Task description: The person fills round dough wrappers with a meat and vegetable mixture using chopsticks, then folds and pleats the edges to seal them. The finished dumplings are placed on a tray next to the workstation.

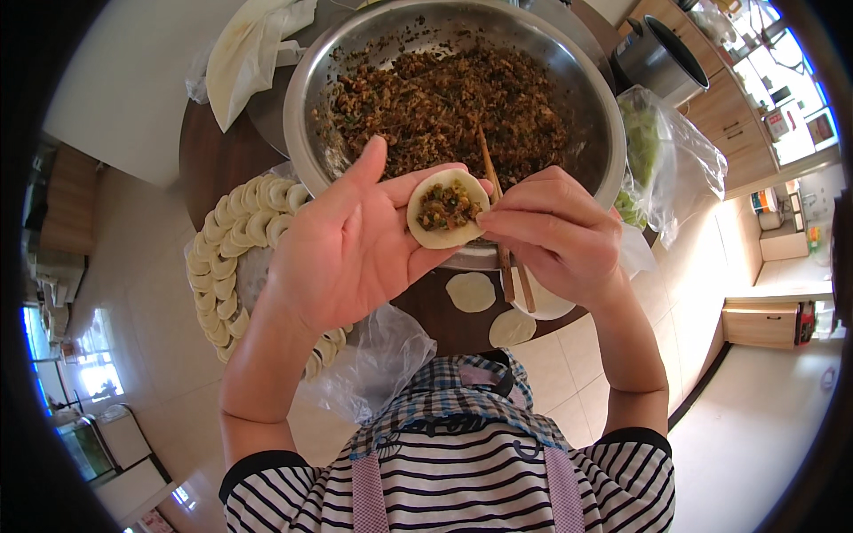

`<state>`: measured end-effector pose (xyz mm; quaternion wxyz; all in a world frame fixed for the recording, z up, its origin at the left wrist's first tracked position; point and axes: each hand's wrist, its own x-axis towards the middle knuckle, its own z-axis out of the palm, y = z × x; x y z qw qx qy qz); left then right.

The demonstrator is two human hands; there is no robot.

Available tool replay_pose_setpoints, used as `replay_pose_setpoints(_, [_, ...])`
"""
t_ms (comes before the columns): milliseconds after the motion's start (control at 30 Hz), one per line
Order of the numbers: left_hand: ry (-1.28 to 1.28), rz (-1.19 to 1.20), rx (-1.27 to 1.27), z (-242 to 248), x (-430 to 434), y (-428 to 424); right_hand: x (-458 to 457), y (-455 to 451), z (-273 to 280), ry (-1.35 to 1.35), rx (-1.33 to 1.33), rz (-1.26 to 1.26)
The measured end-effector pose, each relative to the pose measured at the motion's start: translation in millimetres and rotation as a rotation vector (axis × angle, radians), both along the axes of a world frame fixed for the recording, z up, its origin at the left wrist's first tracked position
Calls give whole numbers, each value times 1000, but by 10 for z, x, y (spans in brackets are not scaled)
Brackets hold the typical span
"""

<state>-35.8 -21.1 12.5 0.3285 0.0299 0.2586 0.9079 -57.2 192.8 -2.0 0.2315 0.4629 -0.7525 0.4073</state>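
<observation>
A round dumpling wrapper (433, 237) with a mound of chopped filling (446, 205) on it lies on the fingers of my left hand (353, 240), palm up. My right hand (563, 233) pinches the wrapper's right edge between thumb and finger. A pair of wooden chopsticks (506, 270) runs beside that hand, tips towards the filling in the large steel basin (303, 120); how they are held is partly hidden. Two bare wrappers, one flat on the table (470, 292) and one by its edge (512, 328), lie below my hands. A white bowl (546, 303) is partly behind my right hand.
Rows of folded dumplings (216, 266) curve around a tray at the left, partly behind my left forearm. A clear plastic bag (393, 353) hangs at the near table edge. Another bag with greens (646, 153) stands right of the basin, near a metal pot (660, 63). White cloth or paper (243, 63) lies upper left.
</observation>
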Motion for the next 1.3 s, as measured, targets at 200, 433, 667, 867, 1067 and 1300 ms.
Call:
replay_pose_setpoints(200, [225, -98, -389, 101, 67, -32, 27, -21, -25, -113, -9, 58])
replay_pose_setpoints(433, [705, -136, -1040, 157, 100, 35, 84, -148, 17, -100, 42, 53])
replay_pose_setpoints(667, [751, -136, -1149, 170, 46, 52, 101, -225, 15, -90, -1, 10])
replay_pose_setpoints(867, [734, -221, -1147, 229, -1, 6, 151, -215, 81, -116, 81, -21])
replay_pose_setpoints(1067, [818, -124, -1042, 129, 11, -10, 110, -234, 52, 56, 100, -44])
replay_pose_setpoints(1300, [834, 215, -1069, 25, 56, 43, 65, -226, 57, 31, 9, -128])
